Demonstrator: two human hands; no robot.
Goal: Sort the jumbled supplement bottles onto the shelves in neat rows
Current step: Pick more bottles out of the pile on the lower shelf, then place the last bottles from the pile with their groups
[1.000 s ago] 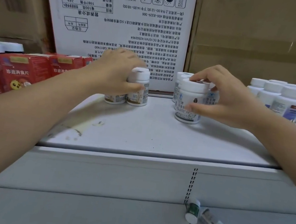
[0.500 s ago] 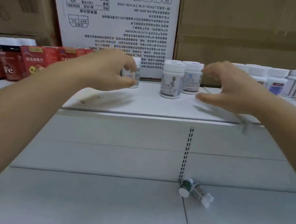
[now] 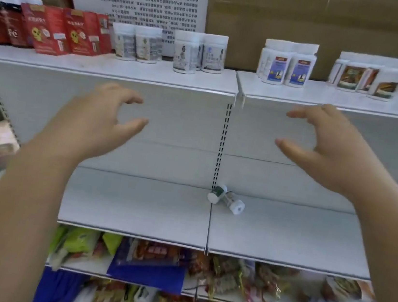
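white-capped bottles with grey labels (image 3: 186,53) stand alone on the top shelf (image 3: 152,75) now. a second ago the person gripped one in each hand there, and half a second ago the fingers were letting go. both hands have since dropped below that shelf's front edge. the left hand (image 3: 100,122) and the right hand (image 3: 325,147) are empty, thumbs and fingers apart and loosely curved, touching nothing. the view has tipped down too, so the middle shelf (image 3: 135,205) and the snack packets (image 3: 153,259) beneath it show.

this reads as one placement finished and the next pickup not yet begun. the likely candidates are the two small bottles (image 3: 225,198) lying on their sides on the middle shelf. they touch each other at the foot of the slotted upright (image 3: 222,141). one has a dark green label and the other is paler.

on the top shelf the supplement bottles stand upright, grouped by label. the grey-labelled ones form two clusters just right of the red boxes (image 3: 64,29). the blue-labelled bottles (image 3: 288,66) come after a gap, then the brown-labelled bottles (image 3: 364,77) further right. one grey-labelled bottle sits slightly ahead of its neighbours, so that row is not quite flush. blur hides the print.
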